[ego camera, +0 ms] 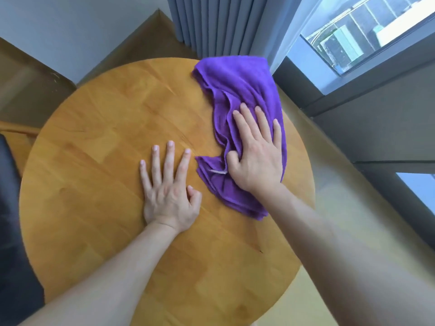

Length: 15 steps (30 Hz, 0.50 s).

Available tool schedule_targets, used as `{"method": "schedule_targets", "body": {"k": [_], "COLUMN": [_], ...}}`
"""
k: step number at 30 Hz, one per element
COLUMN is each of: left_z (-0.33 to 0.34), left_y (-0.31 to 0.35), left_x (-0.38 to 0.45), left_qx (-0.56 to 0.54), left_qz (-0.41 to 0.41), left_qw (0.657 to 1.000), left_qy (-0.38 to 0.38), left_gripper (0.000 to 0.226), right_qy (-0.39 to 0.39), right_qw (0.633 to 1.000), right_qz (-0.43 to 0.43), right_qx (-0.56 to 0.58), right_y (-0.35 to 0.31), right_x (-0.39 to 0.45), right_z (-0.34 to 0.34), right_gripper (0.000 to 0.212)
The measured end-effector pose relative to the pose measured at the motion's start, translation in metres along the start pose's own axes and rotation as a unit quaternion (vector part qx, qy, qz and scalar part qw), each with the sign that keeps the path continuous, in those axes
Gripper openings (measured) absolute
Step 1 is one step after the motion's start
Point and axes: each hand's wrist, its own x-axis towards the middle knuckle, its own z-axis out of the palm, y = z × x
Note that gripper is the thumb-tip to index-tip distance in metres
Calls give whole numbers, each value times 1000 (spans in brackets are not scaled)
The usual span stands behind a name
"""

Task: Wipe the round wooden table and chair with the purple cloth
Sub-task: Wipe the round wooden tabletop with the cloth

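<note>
The right hand [256, 158] presses the cloth [237, 95] flat-fingered against the table's [94, 137] far right side, thumb tucked into a fold. The left hand [169, 189] rests spread on bare wood. Wiping looks underway (chair [11, 184], at left, seemingly untouched).

My right hand [256, 151] covers the middle of the purple cloth [237, 90], and its thumb tip is buried in a fold. My left hand [168, 194] hides the wood beneath it. Left of that hand, the chair [11, 208] is cut off by the frame edge. My right forearm is blurred and hides part of the round table [98, 128] rim.
</note>
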Motion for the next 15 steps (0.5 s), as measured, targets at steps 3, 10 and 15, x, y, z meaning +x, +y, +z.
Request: {"method": "schedule_targets", "body": {"k": [3, 10, 15], "left_z": [-1, -4, 0], "left_y": [-1, 0, -1], "left_x": [0, 1, 0], "left_qx": [0, -4, -4], "left_qz": [-1, 0, 0], "left_qw": [1000, 1000, 1000], "left_qy": [-2, -9, 3], "left_gripper": [88, 90, 90], "right_qy": [5, -110, -103], "right_qw": [995, 977, 971], "right_qz": [103, -181, -215], "right_qx": [9, -30, -10], "right_y": [-38, 17, 57], "right_x": [-4, -3, 16], "right_z": [11, -7, -21], "right_gripper": [87, 90, 86]}}
